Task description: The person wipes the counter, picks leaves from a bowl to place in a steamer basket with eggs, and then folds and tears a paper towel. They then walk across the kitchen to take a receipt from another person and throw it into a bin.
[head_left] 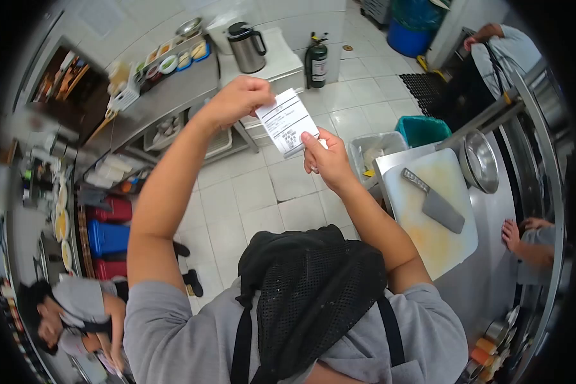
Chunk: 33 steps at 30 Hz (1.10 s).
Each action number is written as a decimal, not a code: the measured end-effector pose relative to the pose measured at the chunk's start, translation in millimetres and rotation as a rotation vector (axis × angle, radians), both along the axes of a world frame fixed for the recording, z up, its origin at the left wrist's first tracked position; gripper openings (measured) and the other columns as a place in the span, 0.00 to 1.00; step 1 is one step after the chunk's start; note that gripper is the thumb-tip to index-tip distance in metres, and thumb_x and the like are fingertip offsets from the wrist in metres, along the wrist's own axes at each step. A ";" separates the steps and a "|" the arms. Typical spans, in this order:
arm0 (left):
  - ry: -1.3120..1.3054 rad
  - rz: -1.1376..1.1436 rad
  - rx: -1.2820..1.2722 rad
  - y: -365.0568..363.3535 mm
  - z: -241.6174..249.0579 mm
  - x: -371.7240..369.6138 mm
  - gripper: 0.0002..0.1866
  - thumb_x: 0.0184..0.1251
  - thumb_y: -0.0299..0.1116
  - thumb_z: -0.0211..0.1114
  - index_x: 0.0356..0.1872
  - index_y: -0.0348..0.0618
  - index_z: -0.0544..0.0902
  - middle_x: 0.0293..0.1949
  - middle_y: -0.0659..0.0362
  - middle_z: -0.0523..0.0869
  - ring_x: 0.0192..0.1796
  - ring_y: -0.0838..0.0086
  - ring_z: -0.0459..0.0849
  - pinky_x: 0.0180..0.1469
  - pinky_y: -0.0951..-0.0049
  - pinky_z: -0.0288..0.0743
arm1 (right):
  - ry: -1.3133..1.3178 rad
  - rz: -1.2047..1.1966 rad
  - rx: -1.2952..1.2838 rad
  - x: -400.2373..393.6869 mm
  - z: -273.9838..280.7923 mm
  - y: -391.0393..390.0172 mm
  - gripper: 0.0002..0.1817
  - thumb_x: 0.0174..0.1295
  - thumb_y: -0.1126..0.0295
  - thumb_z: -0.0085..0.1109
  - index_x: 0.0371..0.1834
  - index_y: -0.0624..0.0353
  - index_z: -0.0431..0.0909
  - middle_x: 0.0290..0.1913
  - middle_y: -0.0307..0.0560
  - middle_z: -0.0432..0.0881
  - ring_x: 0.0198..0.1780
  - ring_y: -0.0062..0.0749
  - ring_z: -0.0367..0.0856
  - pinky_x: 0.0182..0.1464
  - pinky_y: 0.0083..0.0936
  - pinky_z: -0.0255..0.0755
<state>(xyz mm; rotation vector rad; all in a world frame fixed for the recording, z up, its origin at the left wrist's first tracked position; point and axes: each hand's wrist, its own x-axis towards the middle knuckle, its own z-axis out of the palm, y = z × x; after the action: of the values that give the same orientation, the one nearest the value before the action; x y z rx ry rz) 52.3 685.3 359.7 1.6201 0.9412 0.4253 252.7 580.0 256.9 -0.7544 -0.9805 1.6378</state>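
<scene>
A white printed paper slip [284,120], like a receipt, is stretched between both hands above the tiled floor. My left hand [238,101] pinches its upper left corner with closed fingers. At its lower right edge, my right hand [330,160] grips the slip with the thumb on top. Something small and white, perhaps folded paper, also shows between my right fingers. Dark lines and text cover the slip, too small to read.
On my right, a cleaver [443,210] lies on a white cutting board [461,246] beside metal bowls [480,161]. Bins [422,130] stand beyond it. Ahead are a steel jug [246,51] and a fire extinguisher [316,63]. Other people work at left, right and far right.
</scene>
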 end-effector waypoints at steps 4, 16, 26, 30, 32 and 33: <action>-0.636 0.160 -0.340 11.7 -41.4 45.4 0.17 0.70 0.36 0.58 0.54 0.35 0.74 0.44 0.52 0.84 0.41 0.69 0.86 0.45 0.67 0.81 | -0.014 -0.311 0.039 22.9 -11.3 22.8 0.11 0.70 0.63 0.55 0.41 0.61 0.77 0.15 0.31 0.67 0.14 0.14 0.61 0.19 0.18 0.63; -0.695 -0.088 -0.216 159.0 -74.4 157.2 0.10 0.71 0.30 0.61 0.47 0.36 0.81 0.39 0.58 0.86 0.39 0.78 0.83 0.41 0.77 0.77 | -0.318 -0.680 0.093 56.0 -16.4 141.5 0.13 0.69 0.62 0.56 0.33 0.60 0.78 0.18 0.34 0.71 0.19 0.16 0.68 0.22 0.20 0.66; -0.620 -0.340 -0.215 236.5 -70.7 178.8 0.08 0.71 0.26 0.56 0.44 0.31 0.79 0.38 0.48 0.87 0.40 0.66 0.87 0.44 0.69 0.82 | -0.783 -1.179 0.122 33.9 -17.7 208.1 0.13 0.67 0.65 0.55 0.29 0.62 0.78 0.16 0.40 0.73 0.21 0.20 0.68 0.25 0.27 0.63; -0.605 -0.453 -0.262 247.8 -80.7 193.2 0.08 0.70 0.26 0.58 0.44 0.30 0.80 0.38 0.50 0.87 0.41 0.68 0.87 0.43 0.72 0.81 | -0.764 -1.142 0.130 25.1 1.5 204.8 0.14 0.67 0.64 0.55 0.28 0.62 0.78 0.17 0.35 0.71 0.22 0.17 0.66 0.25 0.22 0.61; -0.617 -0.428 -0.188 234.7 -56.0 189.6 0.09 0.70 0.26 0.58 0.44 0.30 0.80 0.38 0.51 0.87 0.40 0.71 0.86 0.42 0.73 0.81 | -0.780 -1.182 0.099 52.7 1.7 202.7 0.14 0.68 0.64 0.54 0.27 0.62 0.77 0.17 0.34 0.71 0.22 0.16 0.66 0.25 0.22 0.61; -0.619 -0.389 -0.120 227.8 -51.2 185.1 0.09 0.70 0.26 0.59 0.45 0.30 0.80 0.38 0.53 0.87 0.39 0.75 0.86 0.41 0.75 0.80 | -0.788 -1.206 0.059 57.5 -5.7 196.8 0.15 0.68 0.64 0.54 0.26 0.62 0.77 0.18 0.34 0.71 0.22 0.15 0.66 0.25 0.21 0.60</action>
<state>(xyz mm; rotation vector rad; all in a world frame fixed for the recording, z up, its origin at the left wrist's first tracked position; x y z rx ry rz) 237.4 913.1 308.5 1.3913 0.1768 0.5412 310.2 776.8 251.2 -1.5908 -0.7769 0.2348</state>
